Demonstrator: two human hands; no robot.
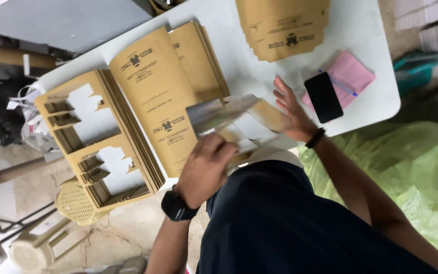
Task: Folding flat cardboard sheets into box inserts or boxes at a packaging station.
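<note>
Here, in the head view, the person leans over a white table (361,30) and works a blurred, partly folded cardboard blank (239,124) near its front edge. The left hand (205,170), with a black watch on its wrist, is curled over the near end of the blank, fingers closed on the card. The right hand (294,114), with a dark band on its wrist, is spread wide with fingers fanned, its palm against the far side of the same blank; whether it grips the blank or only presses on it cannot be told because of the blur. Just left of the blank lies a stack of flat brown printed sheets (160,96), touching or slightly under the blank's edge. Further left, a stack of die-cut cardboard frames (97,142) with large openings overhangs the table's corner. At the far edge of the table sits another pile of brown printed blanks (285,25), well apart from the hands. Just beyond the right hand lies a black phone (323,96) on a pink pad (353,73), with a blue pen beside them. Below the table on the left stand beige plastic stools (74,203) on a rough floor, and two cardboard tubes (11,55) lie further out. To the right a green plastic sheet (411,172) is bunched up beside the person's arm.
</note>
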